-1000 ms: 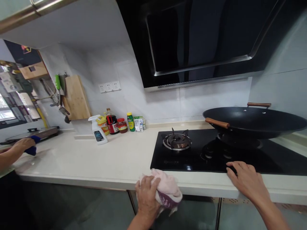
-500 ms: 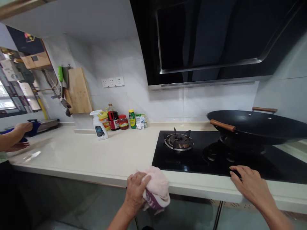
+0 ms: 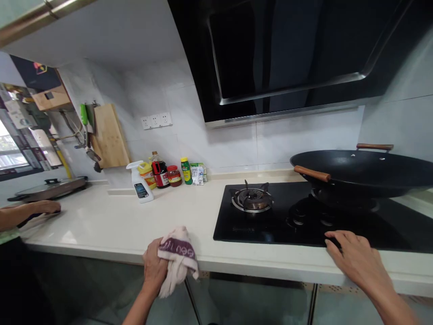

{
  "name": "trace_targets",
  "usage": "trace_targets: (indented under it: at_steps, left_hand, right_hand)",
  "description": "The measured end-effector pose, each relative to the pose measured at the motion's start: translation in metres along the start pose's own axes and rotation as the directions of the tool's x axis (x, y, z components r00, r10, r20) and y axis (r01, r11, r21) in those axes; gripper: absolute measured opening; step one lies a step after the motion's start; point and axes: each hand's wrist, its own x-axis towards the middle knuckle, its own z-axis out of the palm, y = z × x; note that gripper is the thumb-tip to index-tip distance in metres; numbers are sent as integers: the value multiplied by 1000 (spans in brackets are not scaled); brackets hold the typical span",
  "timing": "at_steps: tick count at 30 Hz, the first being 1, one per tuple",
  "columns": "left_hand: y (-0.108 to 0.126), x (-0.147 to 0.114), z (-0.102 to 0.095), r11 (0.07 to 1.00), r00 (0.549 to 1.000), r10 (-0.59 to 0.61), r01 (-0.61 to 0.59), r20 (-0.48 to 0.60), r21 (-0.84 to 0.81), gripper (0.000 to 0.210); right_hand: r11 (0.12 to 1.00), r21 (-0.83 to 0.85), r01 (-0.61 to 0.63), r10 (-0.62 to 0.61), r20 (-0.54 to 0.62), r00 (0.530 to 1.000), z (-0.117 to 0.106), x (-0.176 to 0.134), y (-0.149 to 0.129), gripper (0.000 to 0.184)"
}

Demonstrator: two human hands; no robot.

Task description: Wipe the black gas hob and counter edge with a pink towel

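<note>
My left hand (image 3: 154,266) grips a pale pink and white cloth (image 3: 181,262) with a purple lettered band. The cloth rests at the front edge of the white countertop (image 3: 111,221), its lower part hanging over. Further right, my right hand (image 3: 358,259) lies with fingers apart at the front rim of the black gas cooktop (image 3: 264,225), holding nothing that I can see. A large black wok (image 3: 365,174) with wooden handles sits over the right burner. The left burner (image 3: 253,198) is bare.
By the wall stand a white spray bottle (image 3: 139,183), a dark sauce bottle (image 3: 159,171), a red-lidded jar (image 3: 174,176) and a green bottle (image 3: 186,171). Another person's hand (image 3: 47,206) is at the far left, near a lidded pan (image 3: 50,189). A range hood (image 3: 287,54) hangs above.
My left hand has moved left with the cloth, whose purple band now faces up. My right hand has hardly moved. The other person's hand has lowered to the counter, and the blue cloth there is mostly hidden.
</note>
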Motion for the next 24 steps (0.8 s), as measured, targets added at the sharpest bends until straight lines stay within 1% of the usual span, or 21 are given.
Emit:
trace_targets:
  at_steps: [1, 3, 4, 6, 8, 10, 12, 15, 19, 24]
  left_hand:
    - [11, 5, -1, 995, 995, -99, 98, 19, 34, 38]
    - [32, 18, -2, 956, 958, -277, 267, 74, 122, 40]
    - [41, 24, -2, 933, 934, -341, 322, 106, 163, 41]
    - [56, 38, 0, 908, 901, -398, 361, 172, 213, 43]
    - [67, 49, 5, 916, 896, -382, 334, 228, 221, 43]
    - [77, 55, 12, 939, 898, -325, 270, 296, 210, 40]
    - [87, 54, 19, 963, 894, -249, 189, 372, 191, 37]
    - [102, 44, 30, 986, 881, -143, 84, 452, 147, 44]
    - [117, 28, 39, 994, 871, -77, 32, 485, 101, 49]
    - [134, 23, 46, 999, 883, -40, 34, 467, 21, 39]
  right_hand:
    - [1000, -1, -3, 3, 1, 1000, -1, 0, -1, 54]
    - [1000, -4, -9, 9, 1, 1000, -2, 0, -3, 55]
    - [1000, -5, -10, 10, 2, 1000, -2, 0, -4, 55]
    - [1000, -4, -13, 13, -1, 1000, -3, -1, -6, 55]
    - [1000, -2, -19, 19, -6, 1000, -3, -1, -7, 54]
    - [1000, 0, -21, 21, -8, 1000, -4, -2, -8, 55]
    - [1000, 2, -19, 19, -7, 1000, -4, -2, -7, 55]
    - [1000, 10, -17, 17, -7, 1000, -4, -2, -5, 55]
    - [999, 30, -38, 38, -16, 999, -2, 0, -4, 56]
    - [999, 5, -33, 33, -39, 999, -3, -1, -7, 58]
